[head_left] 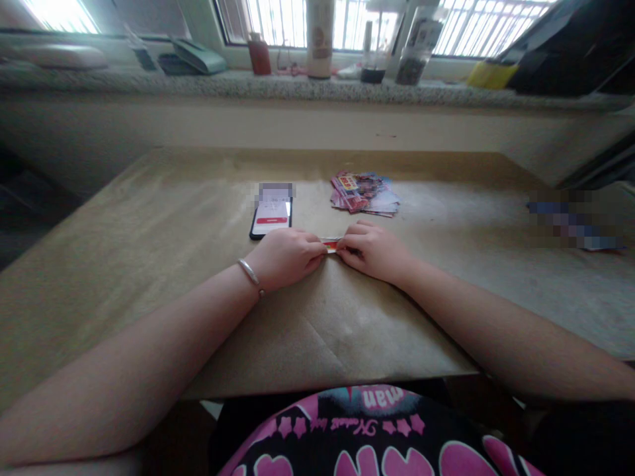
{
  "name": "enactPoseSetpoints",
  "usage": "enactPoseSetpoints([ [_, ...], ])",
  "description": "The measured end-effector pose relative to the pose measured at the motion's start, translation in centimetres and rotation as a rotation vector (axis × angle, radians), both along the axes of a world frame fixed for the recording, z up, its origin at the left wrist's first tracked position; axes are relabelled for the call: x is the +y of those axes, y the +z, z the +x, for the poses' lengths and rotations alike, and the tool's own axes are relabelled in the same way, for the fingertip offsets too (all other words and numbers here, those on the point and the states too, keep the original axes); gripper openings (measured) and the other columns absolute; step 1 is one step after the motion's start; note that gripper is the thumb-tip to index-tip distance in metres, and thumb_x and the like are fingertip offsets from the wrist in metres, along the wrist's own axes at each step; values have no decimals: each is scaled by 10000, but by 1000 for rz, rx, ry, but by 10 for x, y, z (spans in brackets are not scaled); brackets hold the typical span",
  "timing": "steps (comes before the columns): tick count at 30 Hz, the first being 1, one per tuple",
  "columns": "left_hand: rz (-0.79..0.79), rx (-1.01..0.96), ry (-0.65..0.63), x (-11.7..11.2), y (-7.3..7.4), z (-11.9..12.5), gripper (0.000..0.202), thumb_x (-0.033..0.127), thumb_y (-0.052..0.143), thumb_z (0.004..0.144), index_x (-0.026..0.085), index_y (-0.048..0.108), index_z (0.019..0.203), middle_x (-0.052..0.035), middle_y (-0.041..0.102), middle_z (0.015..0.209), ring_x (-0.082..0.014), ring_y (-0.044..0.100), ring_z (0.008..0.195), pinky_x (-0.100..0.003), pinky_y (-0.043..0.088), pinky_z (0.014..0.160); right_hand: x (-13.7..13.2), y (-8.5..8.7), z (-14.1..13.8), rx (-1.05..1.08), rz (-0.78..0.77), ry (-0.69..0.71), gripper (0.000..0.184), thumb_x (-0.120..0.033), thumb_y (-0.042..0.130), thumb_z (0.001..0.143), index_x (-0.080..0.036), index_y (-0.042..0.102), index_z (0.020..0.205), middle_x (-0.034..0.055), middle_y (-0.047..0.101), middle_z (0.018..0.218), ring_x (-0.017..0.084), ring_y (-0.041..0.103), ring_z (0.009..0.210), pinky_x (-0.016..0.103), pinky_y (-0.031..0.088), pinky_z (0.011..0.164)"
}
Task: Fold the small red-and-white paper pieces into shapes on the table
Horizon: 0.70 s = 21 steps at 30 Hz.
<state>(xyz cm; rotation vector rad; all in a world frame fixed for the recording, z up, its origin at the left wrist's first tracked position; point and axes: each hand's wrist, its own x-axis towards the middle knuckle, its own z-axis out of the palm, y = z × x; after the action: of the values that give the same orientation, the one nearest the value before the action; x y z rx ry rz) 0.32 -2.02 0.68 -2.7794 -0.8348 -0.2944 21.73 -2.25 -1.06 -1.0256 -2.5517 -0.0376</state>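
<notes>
- Fingers of the left hand (288, 256) and right hand (374, 251) pinch either end of a small red-and-yellow paper strip (331, 245) at the middle of the brown-paper-covered counter (149, 251).
- A black smartphone (271, 211) lies just behind the left hand.
- A pile of colourful printed cards (364, 193) lies behind the right hand.

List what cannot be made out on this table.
Paper strip, head view: mostly covered by the left hand and right hand pinching it; only a red-yellow bit shows.
Phone, head view: screen top pixelated, text too small.
Printed cards, head view: print too small.
Blue thing far right, head view: pixelated.
</notes>
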Motion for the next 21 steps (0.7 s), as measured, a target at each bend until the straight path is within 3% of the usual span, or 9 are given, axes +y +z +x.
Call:
enactPoseSetpoints([
  [8, 8, -6, 44, -1, 2, -1, 247, 285, 460, 880, 212, 674, 980, -26, 689, 795, -139, 634, 690, -230, 406, 568, 8, -6, -2, 162, -195, -64, 127, -205, 515, 820, -156, 625, 781, 45, 578, 757, 146, 515, 741, 257, 386, 691],
  [14, -30, -7, -28, 3, 5, -4, 289, 258, 468, 875, 278, 637, 1109, -4, 708, 864, -126, 640, 709, -222, 427, 603, 11, -5, -1, 138, -248, -111, 138, -226, 505, 836, -160, 620, 801, 38, 593, 751, 144, 509, 732, 255, 358, 680],
  [21, 7, 50, -17, 1, 4, -1, 297, 297, 432, 914, 253, 640, 1122, -25, 686, 902, -153, 640, 776, -256, 462, 641, 15, -9, 0, 209, -274, -161, 87, -245, 563, 817, -169, 598, 794, 6, 578, 713, 121, 482, 661, 232, 333, 613],
])
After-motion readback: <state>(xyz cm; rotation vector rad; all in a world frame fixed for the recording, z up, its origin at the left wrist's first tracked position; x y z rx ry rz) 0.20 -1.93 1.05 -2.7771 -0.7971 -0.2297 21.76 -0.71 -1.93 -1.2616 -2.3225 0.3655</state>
